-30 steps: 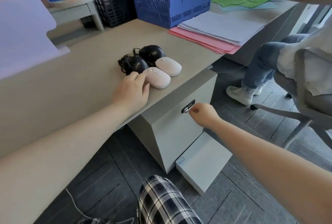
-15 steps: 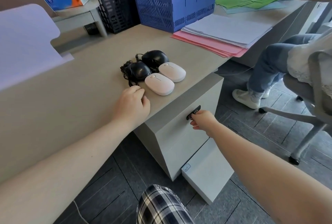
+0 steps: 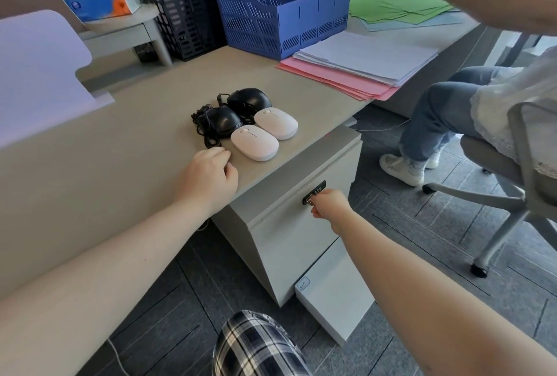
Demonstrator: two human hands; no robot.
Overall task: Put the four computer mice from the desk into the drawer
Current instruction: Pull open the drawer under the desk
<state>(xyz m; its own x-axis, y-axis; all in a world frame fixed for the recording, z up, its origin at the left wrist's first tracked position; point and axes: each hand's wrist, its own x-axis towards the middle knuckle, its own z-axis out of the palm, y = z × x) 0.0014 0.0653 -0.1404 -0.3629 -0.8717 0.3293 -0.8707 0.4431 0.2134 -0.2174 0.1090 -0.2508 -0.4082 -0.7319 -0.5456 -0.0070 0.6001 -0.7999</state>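
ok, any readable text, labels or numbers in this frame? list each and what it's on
Small sticker on the top corner of the lower white panel: handwritten, too blurred to read.
Combination lock on the drawer front: dial digits too small to read; the right hand is at it.
Tissue box on the side table: printed blue and orange, no legible wording.
Four mice: no visible branding.
Nothing else carries text.
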